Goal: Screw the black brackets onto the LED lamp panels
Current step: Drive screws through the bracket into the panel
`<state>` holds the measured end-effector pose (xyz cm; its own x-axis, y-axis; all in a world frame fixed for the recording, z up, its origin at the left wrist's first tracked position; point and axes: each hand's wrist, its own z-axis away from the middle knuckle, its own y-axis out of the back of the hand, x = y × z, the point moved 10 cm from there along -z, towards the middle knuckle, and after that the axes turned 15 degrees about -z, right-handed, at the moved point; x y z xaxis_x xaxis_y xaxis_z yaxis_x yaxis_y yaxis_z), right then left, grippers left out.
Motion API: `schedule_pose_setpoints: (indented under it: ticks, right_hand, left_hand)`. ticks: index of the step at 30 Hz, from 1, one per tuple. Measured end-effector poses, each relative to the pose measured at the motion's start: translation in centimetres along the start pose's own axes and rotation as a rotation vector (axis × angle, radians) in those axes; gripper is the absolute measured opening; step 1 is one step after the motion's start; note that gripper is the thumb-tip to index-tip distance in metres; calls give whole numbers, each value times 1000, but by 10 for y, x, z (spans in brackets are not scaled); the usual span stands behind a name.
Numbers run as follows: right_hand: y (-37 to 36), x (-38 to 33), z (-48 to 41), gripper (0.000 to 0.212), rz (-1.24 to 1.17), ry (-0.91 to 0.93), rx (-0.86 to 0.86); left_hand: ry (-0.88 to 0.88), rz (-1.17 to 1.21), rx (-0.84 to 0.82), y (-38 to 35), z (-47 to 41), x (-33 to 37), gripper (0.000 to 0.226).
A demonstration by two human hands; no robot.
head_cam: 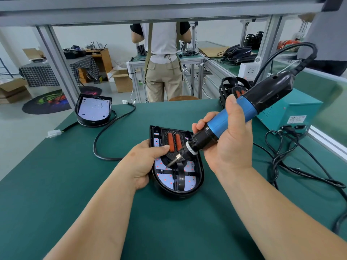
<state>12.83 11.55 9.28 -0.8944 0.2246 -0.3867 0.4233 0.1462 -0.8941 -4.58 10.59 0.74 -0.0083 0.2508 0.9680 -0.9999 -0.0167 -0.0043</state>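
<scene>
Black bracket [181, 177] sits on LED panel [189, 182] mid-table; our L hand [144, 162] grips panel, thumb pressing bracket, R hand [229, 143] wraps screwdriver [232, 117], bit at bracket. We judge mid-job: 2nd panel [93, 109] behind lacks bracket.

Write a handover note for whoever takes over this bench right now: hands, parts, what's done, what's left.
Left hand grips the near lamp panel by its left edge, with the thumb pressing on the black bracket.
Right hand holds the electric screwdriver tilted, its bit down at the bracket's middle.
Done: the bracket sits on this panel. How many screws are in cannot be told.
Left: finish this panel's screws. Then do the second panel at the far left of the mat, which shows no bracket.
More black parts stand at the back right.
</scene>
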Motion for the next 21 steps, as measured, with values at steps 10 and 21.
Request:
schedule_pose_setpoints:
  ticks: [10, 21]
  right_hand:
    - [5, -2, -2, 21, 0, 2, 45]
    - [17, 0, -5, 22, -22, -29, 116]
  left_hand:
    - [-20, -18, -18, -1, 0, 2, 18]
    - [-68, -22, -26, -2, 4, 7, 21]
